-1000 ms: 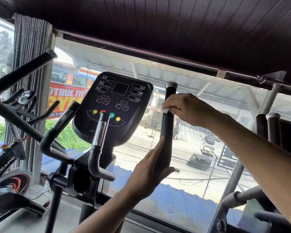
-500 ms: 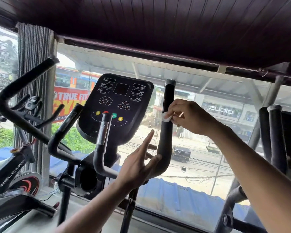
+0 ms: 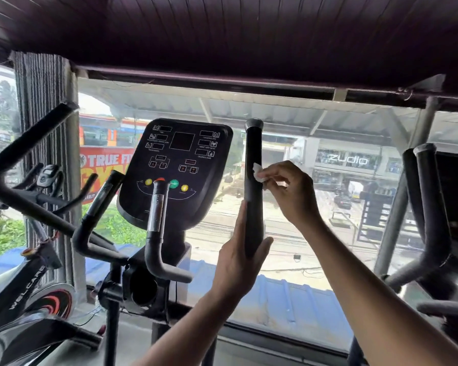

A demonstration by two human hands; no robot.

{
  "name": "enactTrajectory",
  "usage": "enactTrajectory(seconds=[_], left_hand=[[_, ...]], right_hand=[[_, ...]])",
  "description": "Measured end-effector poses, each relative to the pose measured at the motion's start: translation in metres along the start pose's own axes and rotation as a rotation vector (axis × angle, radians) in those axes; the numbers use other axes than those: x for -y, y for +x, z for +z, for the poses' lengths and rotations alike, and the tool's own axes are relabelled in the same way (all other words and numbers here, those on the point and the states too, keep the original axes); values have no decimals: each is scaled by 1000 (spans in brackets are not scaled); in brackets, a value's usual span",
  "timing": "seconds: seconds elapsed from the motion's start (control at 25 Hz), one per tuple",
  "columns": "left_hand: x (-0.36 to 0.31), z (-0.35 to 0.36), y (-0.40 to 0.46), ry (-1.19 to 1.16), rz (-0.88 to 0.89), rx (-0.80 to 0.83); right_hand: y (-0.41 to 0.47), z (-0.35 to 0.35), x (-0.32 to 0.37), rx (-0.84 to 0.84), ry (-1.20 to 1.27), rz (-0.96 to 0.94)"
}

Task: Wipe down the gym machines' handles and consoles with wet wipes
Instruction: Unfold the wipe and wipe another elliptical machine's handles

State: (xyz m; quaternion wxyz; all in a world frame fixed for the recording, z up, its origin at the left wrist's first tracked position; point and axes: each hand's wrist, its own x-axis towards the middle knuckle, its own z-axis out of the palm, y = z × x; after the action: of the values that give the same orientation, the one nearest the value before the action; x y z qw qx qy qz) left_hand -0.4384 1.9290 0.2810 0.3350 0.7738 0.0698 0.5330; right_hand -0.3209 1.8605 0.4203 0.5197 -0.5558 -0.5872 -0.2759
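Observation:
A black upright handle point(image 3: 253, 154) of the elliptical machine rises at centre, right of the black console point(image 3: 180, 165) with its coloured buttons. My right hand point(image 3: 288, 191) pinches a small white wet wipe point(image 3: 257, 172) and presses it against the handle's right side, about a third of the way down. My left hand point(image 3: 238, 257) grips the lower part of the same handle, thumb on its right side. A shorter inner handle point(image 3: 156, 223) with a metal sensor strip stands in front of the console.
A spin bike point(image 3: 24, 286) with curved black handlebars stands at the left. Another machine's black handles point(image 3: 428, 207) rise at the right. A large window point(image 3: 315, 207) runs behind the machines, under a dark ceiling.
My left hand let go of the handle, hung open beside it, then closed on its lower part again. My right hand slid the wipe down the handle a little. The view shifted slightly.

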Motion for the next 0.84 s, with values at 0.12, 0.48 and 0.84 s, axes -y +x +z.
enactTrajectory(seconds=[0.12, 0.48, 0.84], left_hand=[[2, 1, -1, -20, -7, 2], [9, -35, -8, 19, -55, 239], [119, -146, 53, 802, -143, -96]], right_hand=[[-30, 0, 3, 7, 95, 81], [-49, -14, -2, 32, 171, 179], [-44, 18, 6, -157, 37, 41]])
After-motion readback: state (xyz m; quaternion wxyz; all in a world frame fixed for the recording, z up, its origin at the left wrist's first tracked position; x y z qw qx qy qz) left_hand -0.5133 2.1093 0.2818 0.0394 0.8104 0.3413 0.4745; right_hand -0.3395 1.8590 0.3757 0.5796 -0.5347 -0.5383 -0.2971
